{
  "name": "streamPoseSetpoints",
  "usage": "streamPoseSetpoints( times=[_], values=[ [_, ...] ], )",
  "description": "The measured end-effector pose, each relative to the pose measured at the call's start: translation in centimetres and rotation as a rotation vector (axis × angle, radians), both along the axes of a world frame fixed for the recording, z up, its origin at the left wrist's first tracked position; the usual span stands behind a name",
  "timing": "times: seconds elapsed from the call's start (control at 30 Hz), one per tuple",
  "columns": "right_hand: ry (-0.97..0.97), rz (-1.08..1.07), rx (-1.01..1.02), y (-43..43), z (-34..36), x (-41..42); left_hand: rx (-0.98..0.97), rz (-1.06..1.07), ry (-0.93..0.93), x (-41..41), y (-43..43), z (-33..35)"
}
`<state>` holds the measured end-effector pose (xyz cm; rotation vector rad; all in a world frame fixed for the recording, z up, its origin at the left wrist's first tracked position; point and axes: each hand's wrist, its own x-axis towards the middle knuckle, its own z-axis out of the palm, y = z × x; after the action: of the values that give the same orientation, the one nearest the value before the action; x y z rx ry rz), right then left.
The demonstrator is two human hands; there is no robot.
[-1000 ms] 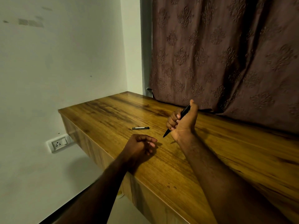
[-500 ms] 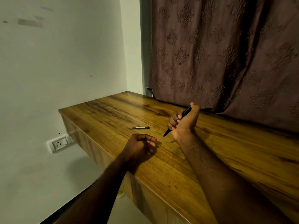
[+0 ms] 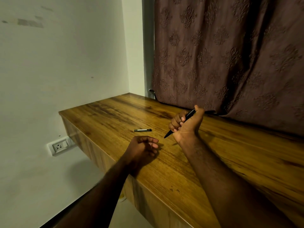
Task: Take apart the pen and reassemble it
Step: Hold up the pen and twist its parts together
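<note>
Right hand [image 3: 186, 125] clenching slim black plastic pen [image 3: 180, 123]; left hand [image 3: 142, 148] curling loosely, contents unclear. Short black cap piece [image 3: 142, 130] lying left, risking rolling off wooden desk [image 3: 213, 162] if nudged.

Golden-brown wood-grain tabletop [image 3: 222, 162]: smooth, faint sheen, dark streaks. Maroon cloth curtain [image 3: 230, 55]: matt, embossed damask motifs. Slim black pen [image 3: 189, 115]: smooth, slightly glossy, plastic-looking. Off-white painted wall [image 3: 65, 63]: matt, scuffed.
</note>
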<state>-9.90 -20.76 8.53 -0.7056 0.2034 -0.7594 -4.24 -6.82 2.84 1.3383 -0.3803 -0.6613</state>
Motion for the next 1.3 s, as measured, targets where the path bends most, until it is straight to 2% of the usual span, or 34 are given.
streamPoseSetpoints(
  times=[0.13, 0.27, 0.47, 0.6, 0.83, 0.93, 1.1, 1.3],
  values=[
    [-0.032, 0.004, 0.043, -0.4, 0.6, 0.0, -0.163, 0.02, 0.105, -1.5, -1.0, 0.8],
    [-0.045, -0.022, 0.076, -0.9, 1.2, -0.1, -0.214, 0.119, 0.021, -3.5, -2.5, 0.4],
    [-0.088, -0.017, 0.085, -0.7, 1.8, -0.3, -0.173, 0.16, -0.183, -4.1, -2.4, -0.1],
    [-0.116, -0.027, 0.112, -0.6, 2.3, -0.5, -0.222, 0.109, -0.177, -5.7, -2.1, 0.8],
    [-0.14, -0.003, 0.085, -0.3, 2.7, -0.5, -0.251, 0.157, -0.208, -6.0, -1.7, 1.2],
    [-0.146, -0.002, 0.093, -0.5, 2.5, -0.5, -0.242, 0.148, -0.255, -5.8, -1.8, 0.8],
    [-0.13, -0.026, 0.096, -0.9, 2.5, -0.5, -0.173, 0.21, -0.434, -4.8, -2.1, -0.1],
    [-0.101, -0.028, 0.07, -0.7, 2.5, -0.5, -0.195, 0.214, -0.487, -4.3, -2.2, -0.4]
  ],
)
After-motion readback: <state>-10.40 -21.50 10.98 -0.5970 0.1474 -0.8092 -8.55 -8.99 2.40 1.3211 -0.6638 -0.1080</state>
